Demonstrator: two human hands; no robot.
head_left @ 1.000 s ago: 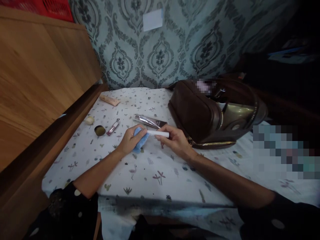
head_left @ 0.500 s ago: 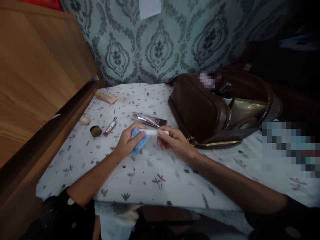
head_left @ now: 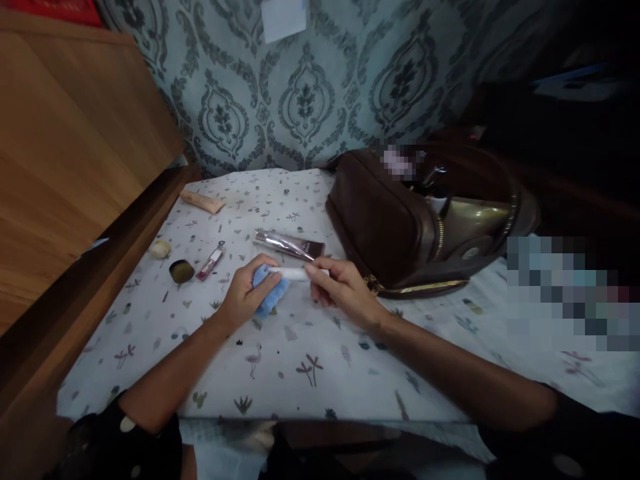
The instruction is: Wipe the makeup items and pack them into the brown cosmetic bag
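Between my two hands lies a slim white tube (head_left: 296, 274), held level above the table. My left hand (head_left: 246, 288) is closed around a light blue cloth (head_left: 269, 301), which wraps the tube's left end. With thumb and fingers, my right hand (head_left: 345, 287) pinches the right end of the tube. Just beyond them a silver and dark brown squeeze tube (head_left: 289, 244) lies on the patterned tablecloth (head_left: 280, 387). To the left of my left hand are a small lip gloss tube (head_left: 210, 264) and a dark round object (head_left: 181, 271).
An open brown leather bag (head_left: 380, 213) stands at the right, with a gold pouch (head_left: 475, 217) inside. A beige tube (head_left: 202, 201) and a small cream-coloured object (head_left: 160, 249) lie at the far left. A wooden panel (head_left: 85, 160) borders the left side; patterned wallpaper (head_left: 305, 100) is behind.
The view has shifted slightly, so everything sits a little further left. Both hands keep the same hold on the white tube and cloth.
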